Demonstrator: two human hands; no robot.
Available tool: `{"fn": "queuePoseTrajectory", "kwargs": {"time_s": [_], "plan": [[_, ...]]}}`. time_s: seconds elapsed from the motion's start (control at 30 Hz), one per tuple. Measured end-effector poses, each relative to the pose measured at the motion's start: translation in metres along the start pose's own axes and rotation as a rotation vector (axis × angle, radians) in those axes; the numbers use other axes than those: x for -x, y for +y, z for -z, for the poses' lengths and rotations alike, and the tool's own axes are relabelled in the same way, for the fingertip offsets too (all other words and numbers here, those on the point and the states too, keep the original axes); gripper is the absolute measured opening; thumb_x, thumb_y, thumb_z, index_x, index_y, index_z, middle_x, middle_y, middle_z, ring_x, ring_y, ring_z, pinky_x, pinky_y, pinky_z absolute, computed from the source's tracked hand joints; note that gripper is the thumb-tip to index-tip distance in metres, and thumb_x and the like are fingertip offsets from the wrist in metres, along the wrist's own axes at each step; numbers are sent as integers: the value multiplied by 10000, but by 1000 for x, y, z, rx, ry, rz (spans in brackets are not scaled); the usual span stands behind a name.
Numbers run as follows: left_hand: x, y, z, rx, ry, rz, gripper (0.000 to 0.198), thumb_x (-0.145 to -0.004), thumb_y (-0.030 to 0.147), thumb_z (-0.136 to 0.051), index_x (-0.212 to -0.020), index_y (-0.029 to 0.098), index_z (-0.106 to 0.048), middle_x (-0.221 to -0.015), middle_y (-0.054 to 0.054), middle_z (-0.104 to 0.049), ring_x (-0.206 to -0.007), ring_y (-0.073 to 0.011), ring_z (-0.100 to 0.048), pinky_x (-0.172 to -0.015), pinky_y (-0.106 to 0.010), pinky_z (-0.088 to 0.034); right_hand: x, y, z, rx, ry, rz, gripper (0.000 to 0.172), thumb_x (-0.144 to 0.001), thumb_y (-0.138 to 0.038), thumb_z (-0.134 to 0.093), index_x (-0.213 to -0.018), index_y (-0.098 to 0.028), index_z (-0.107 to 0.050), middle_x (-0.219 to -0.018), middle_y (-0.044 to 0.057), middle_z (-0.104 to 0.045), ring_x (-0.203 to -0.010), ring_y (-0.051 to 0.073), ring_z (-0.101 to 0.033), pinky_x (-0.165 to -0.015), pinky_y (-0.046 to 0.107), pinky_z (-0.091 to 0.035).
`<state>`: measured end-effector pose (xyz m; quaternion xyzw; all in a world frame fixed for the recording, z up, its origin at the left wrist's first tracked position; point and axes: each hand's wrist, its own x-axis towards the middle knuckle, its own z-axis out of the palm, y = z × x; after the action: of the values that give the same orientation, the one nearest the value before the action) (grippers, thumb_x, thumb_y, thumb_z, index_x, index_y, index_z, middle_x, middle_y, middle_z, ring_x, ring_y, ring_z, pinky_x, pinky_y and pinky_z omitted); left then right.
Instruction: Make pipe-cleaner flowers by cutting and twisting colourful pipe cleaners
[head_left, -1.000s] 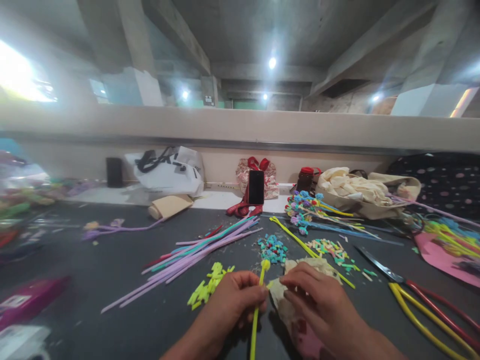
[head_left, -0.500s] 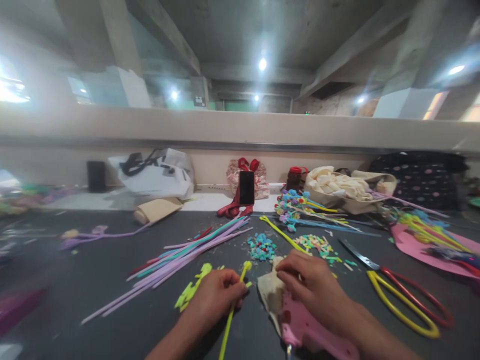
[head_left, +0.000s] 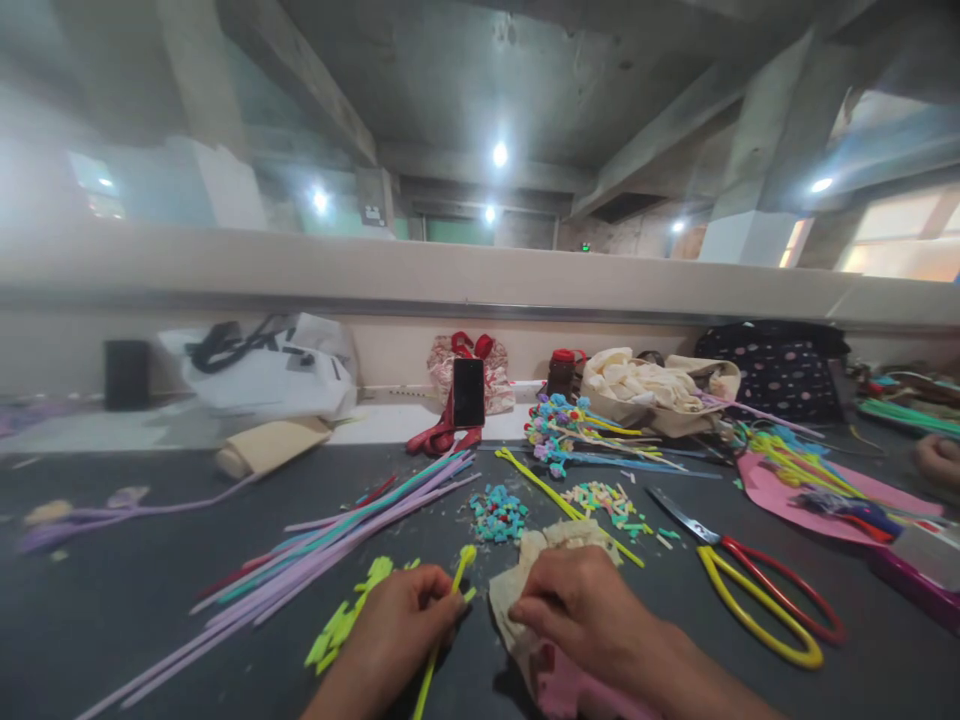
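Note:
My left hand is closed, pinching a yellow-green pipe cleaner between thumb and fingers. The stem's rounded, curled tip points up and away from me, and a short yellow piece pokes out beside my thumb. Left of that hand lies a pile of cut yellow-green pieces. My right hand has its thumb and fingers pressed together over a crumpled cream cloth; what sits between the fingertips is hidden. Under that hand a pink glue gun is partly covered.
Large scissors lie open at right. Purple and teal pipe cleaners spread at left; blue bits and pale bits sit ahead. Behind stand a phone and finished stems. Another person's hand shows at the right edge.
The view has turned a little right and up. My right hand has come nearer to me over the cloth, baring more cloth behind it. My left hand keeps its pinch on the pipe cleaner.

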<state>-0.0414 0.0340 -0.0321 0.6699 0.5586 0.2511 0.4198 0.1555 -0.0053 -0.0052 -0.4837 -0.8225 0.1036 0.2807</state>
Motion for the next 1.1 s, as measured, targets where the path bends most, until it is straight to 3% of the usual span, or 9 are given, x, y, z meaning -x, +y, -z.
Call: {"fn": "queuePoseTrajectory", "kwargs": {"time_s": [0.17, 0.27, 0.47, 0.73, 1.1], "plan": [[1, 2, 0, -53, 50, -49, 190, -632, 315, -501, -480, 201, -489, -418, 44, -531, -434, -122, -450, -447, -212, -263, 0, -7, 4, -19, 95, 108, 165, -813, -210, -492, -752, -180, -642, -718, 13, -554, -662, 104, -529, -570, 200, -366], [4, 6, 0, -67, 66, -58, 193, -625, 308, -497, -466, 200, -485, -419, 44, -516, -444, -123, -451, -451, -212, -260, 1, -6, 2, -54, 64, 131, 168, -795, -137, -478, -837, -194, -630, -783, 22, -554, -709, 111, -537, -599, 209, -385], [4, 11, -1, -78, 54, -31, 181, -617, 292, -466, -461, 200, -473, -428, 32, -517, -449, -135, -457, -453, -219, -271, 2, -1, -3, -62, 31, 180, 207, -749, -87, -454, -838, -195, -606, -780, 32, -590, -723, 129, -555, -608, 221, -399], [0, 7, 2, -226, 77, -57, 183, -625, 313, -479, -487, 194, -496, -470, 13, -533, -501, -161, -492, -466, -226, -262, 1, -9, 6, -11, 19, 224, 190, -766, -161, -424, -834, -186, -600, -739, 48, -579, -676, 143, -548, -564, 227, -383], [-1, -5, 37, -235, 151, -3, 147, -585, 289, -527, -528, 170, -593, -478, 28, -539, -503, -133, -470, -460, -220, -239, 1, 1, 1, -107, 9, 54, 193, -804, -101, -463, -877, -188, -620, -785, 25, -580, -726, 121, -556, -630, 223, -401]]}}
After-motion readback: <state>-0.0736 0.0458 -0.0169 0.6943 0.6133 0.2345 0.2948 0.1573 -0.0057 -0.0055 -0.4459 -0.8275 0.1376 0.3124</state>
